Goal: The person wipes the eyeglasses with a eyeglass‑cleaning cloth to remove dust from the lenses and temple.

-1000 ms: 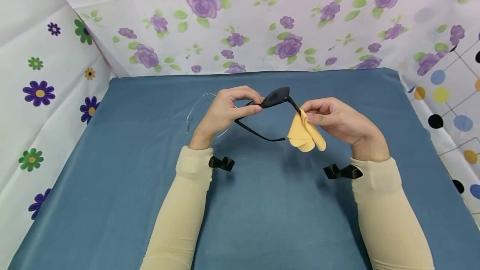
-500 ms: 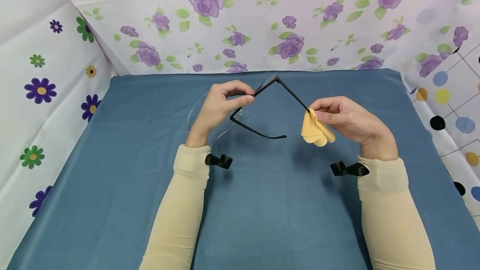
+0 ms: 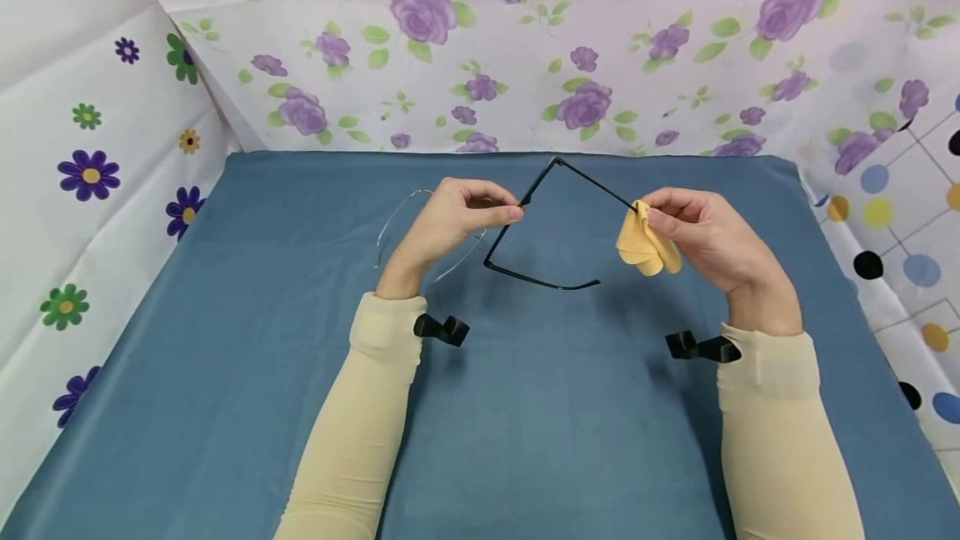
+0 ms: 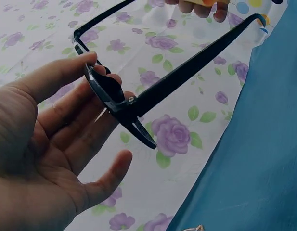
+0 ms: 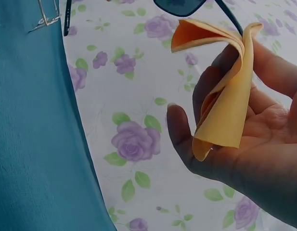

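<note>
My left hand pinches the front frame of black sunglasses between thumb and fingers, holding them above the table. Both temples are unfolded, and the front is seen nearly edge-on in the head view. A dark lens shows at the top of the right wrist view. With thumb and fingertips, my right hand pinches a folded yellow cloth around the end of the far temple. The cloth hangs down in loose folds and hides that temple's tip. The nearer temple points freely to the right.
Behind my left hand, a pair of thin wire-framed glasses lies on the blue tablecloth, partly hidden by the hand. A floral curtain rises at the table's back edge, with patterned sheets at both sides. Black mounts sit on both wrists.
My right hand has slid the cloth rightward along the temple toward its end. The sunglasses have turned, so the lens that faced the head view is now edge-on. The wire-framed glasses stay put.
</note>
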Demonstrator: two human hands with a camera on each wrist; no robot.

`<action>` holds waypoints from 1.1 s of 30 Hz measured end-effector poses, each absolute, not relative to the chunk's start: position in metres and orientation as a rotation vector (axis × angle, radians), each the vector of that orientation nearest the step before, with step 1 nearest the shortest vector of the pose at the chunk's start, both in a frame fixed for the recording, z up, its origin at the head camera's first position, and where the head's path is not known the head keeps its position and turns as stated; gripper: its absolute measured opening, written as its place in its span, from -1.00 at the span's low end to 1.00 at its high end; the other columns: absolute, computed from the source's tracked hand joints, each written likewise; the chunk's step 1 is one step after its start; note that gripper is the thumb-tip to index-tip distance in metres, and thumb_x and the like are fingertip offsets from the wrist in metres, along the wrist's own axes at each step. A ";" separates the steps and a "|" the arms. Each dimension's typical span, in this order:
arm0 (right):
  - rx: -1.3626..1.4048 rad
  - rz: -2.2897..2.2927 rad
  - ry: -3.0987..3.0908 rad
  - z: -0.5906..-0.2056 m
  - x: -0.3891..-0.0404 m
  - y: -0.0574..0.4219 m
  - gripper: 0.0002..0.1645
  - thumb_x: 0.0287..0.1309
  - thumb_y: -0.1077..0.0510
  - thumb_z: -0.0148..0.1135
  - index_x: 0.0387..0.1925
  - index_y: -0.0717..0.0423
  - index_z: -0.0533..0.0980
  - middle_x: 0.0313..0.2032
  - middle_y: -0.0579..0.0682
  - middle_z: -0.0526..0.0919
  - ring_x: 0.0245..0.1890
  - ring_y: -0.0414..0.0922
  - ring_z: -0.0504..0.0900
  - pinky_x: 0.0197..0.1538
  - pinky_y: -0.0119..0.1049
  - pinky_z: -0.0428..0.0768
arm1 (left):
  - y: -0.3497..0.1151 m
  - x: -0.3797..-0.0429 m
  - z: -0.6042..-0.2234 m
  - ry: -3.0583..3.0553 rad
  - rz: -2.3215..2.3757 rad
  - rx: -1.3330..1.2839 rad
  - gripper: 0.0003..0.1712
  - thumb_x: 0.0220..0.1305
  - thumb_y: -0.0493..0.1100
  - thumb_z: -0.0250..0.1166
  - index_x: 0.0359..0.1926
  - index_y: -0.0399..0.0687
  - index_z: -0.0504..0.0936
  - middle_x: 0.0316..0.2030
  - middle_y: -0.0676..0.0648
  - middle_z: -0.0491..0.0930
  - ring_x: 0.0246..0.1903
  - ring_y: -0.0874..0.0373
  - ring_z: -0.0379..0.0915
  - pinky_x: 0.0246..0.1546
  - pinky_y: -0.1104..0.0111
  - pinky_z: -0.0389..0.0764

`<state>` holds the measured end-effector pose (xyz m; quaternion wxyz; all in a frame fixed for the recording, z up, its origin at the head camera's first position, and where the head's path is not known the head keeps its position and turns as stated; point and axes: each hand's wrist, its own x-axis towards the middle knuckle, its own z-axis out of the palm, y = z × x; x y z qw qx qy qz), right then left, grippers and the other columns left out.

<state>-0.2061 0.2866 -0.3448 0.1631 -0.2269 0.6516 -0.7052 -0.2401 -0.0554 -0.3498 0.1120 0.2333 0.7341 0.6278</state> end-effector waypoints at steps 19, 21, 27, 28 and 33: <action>-0.602 -2.073 1.902 -0.349 -0.207 0.289 -0.78 0.44 0.36 -0.02 -0.07 0.40 0.52 -0.32 0.06 0.68 -0.33 -0.06 0.64 -0.10 -0.32 0.54 | -0.054 -0.244 -0.355 2.102 1.997 0.674 -0.82 0.21 -0.11 0.44 -0.22 -0.09 0.75 -0.24 -0.10 0.71 -0.16 -0.13 0.55 -0.02 0.09 0.53; -0.616 -2.088 1.890 -0.349 -0.208 0.290 -0.78 0.44 0.37 -0.03 -0.07 0.41 0.52 -0.32 0.07 0.68 -0.35 -0.06 0.63 -0.14 -0.32 0.55 | -0.054 -0.244 -0.355 2.096 2.008 0.670 -0.82 0.21 -0.11 0.44 -0.22 -0.09 0.75 -0.24 -0.11 0.70 -0.14 -0.16 0.55 0.00 0.08 0.53; -0.625 -2.141 1.839 -0.352 -0.210 0.292 -0.77 0.44 0.39 -0.06 -0.08 0.39 0.52 -0.33 0.07 0.68 -0.38 -0.07 0.64 -0.16 -0.33 0.57 | -0.053 -0.243 -0.354 2.091 2.017 0.644 -0.83 0.21 -0.11 0.44 -0.22 -0.07 0.76 -0.24 -0.10 0.70 -0.16 -0.07 0.57 -0.04 0.20 0.55; -0.620 -2.151 1.833 -0.353 -0.211 0.293 -0.77 0.44 0.39 -0.06 -0.07 0.39 0.52 -0.32 0.07 0.68 -0.39 -0.07 0.65 -0.17 -0.33 0.58 | -0.053 -0.243 -0.354 2.094 2.018 0.638 -0.83 0.21 -0.11 0.44 -0.22 -0.08 0.76 -0.24 -0.10 0.70 -0.16 -0.06 0.57 -0.05 0.20 0.55; -0.573 -2.212 1.803 -0.356 -0.213 0.294 -0.77 0.43 0.38 -0.04 -0.05 0.42 0.51 -0.30 0.10 0.68 -0.39 -0.07 0.67 -0.27 -0.35 0.62 | -0.050 -0.244 -0.355 2.098 2.024 0.584 -0.83 0.21 -0.09 0.44 -0.23 -0.07 0.76 -0.24 -0.07 0.71 -0.13 -0.01 0.55 -0.01 0.19 0.53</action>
